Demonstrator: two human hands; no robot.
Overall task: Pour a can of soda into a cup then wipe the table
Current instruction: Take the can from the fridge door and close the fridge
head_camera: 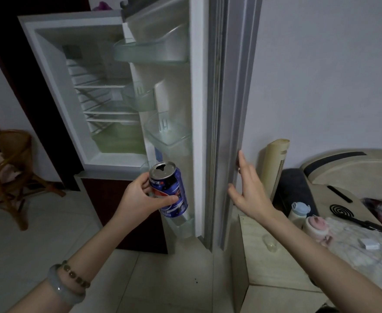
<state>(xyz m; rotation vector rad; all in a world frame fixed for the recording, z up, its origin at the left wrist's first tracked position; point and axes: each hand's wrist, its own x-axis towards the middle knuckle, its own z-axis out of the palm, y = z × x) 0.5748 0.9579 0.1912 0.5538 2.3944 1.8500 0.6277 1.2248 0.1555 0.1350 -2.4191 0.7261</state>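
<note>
The blue aluminium soda can [170, 190] sits in the lower middle of the frame. The left hand [140, 197] grips it round the side, thumb in front and fingers curled behind. Its long axis runs nearly upright, the top tipped a little toward the upper left. The lid shows a dark opening (so it looks already opened, and a sharp tilt could spill it). The right hand [249, 190] is right of the can, fingers straight and spread against the outer edge of the open white fridge door [199, 109]; it holds nothing.

The coming move turns on one relation. What looks to be a small clear plastic cup [270, 243] stands at lower right on the pale wooden table [275, 279], on the far side of the door's edge from the can. The can must therefore travel rightward and down across the frame to reach it. The right hand is nearer the cup, while the left hand, which has the can, is well apart from it. I judge that the door wants closing first; pouring has not begun.

Further right on the table stand a pink lidded bottle [316, 229] and a blue-lidded bottle [299, 210], beside a white fluffy cloth [343, 227]. The room is dim, with a pale tiled floor [50, 222] and a rattan chair [7, 168] at the left edge.
</note>
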